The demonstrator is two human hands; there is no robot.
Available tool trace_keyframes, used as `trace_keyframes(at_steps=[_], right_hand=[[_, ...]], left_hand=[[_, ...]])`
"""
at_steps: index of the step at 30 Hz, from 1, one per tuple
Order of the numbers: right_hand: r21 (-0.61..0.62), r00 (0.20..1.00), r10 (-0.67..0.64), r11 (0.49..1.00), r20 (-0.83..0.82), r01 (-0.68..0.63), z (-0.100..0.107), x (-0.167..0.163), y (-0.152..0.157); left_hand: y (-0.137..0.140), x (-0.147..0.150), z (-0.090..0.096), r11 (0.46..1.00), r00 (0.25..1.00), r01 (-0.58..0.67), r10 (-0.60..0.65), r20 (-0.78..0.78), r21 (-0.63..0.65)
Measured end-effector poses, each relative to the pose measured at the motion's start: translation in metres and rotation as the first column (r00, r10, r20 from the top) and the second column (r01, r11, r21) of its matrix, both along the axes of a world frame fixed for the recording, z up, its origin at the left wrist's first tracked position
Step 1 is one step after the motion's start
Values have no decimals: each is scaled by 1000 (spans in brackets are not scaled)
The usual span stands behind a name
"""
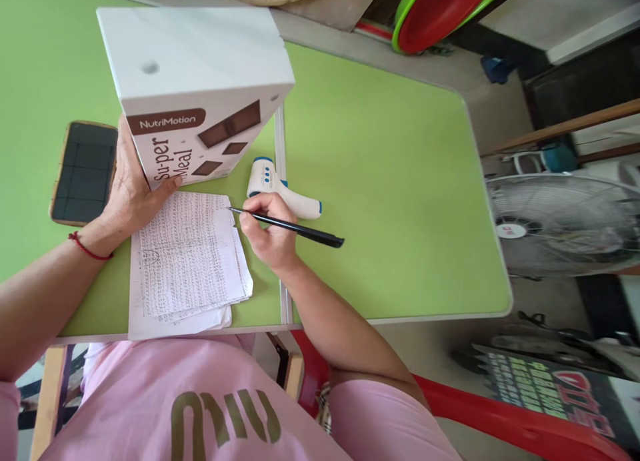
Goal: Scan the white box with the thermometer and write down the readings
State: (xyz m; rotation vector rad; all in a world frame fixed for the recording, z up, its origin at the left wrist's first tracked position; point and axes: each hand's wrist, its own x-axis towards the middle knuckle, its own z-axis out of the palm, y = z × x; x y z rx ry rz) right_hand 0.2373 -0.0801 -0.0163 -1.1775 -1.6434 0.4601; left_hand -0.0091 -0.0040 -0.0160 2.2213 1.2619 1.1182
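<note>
My left hand (pixel 133 181) grips the lower left edge of a white box (pixel 200 54) marked "NutriMotion Su-per Meal"; its thumb lies across the front and its other fingers are partly hidden behind the box. A black pen (pixel 315 234) is pinched in my right hand (pixel 270 231), its tip at the right edge of the top sheet. Closely written paper sheets (pixel 190 267) lie stacked in front of the box. Just beyond my right hand rests a white and blue infrared thermometer (pixel 300 203). A phone (pixel 85 171) with a dark screen lies left of my left hand.
The green folding table (pixel 395 181) has a centre seam and a pale rim. Past its right end stands a fan (pixel 560 227). A red chair (pixel 500 414) is at the lower right, and red and green basins (pixel 440 14) are beyond the far edge.
</note>
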Motion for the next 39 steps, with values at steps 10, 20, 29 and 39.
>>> trace_keyframes(at_steps=[10, 20, 29, 39], right_hand=[[101, 975, 182, 975, 131, -196, -3, 5, -6], [89, 892, 202, 962, 404, -258, 13, 0, -9], [185, 846, 136, 947, 516, -264, 2, 2, -1], [155, 835, 192, 938, 516, -311, 1, 5, -1]], left_hand=[[2, 0, -1, 1000, 999, -2, 2, 51, 5], [3, 3, -1, 1000, 990, 0, -2, 141, 8], [5, -2, -7, 997, 999, 18, -21, 43, 73], [3, -1, -3, 999, 999, 9, -10, 46, 42]])
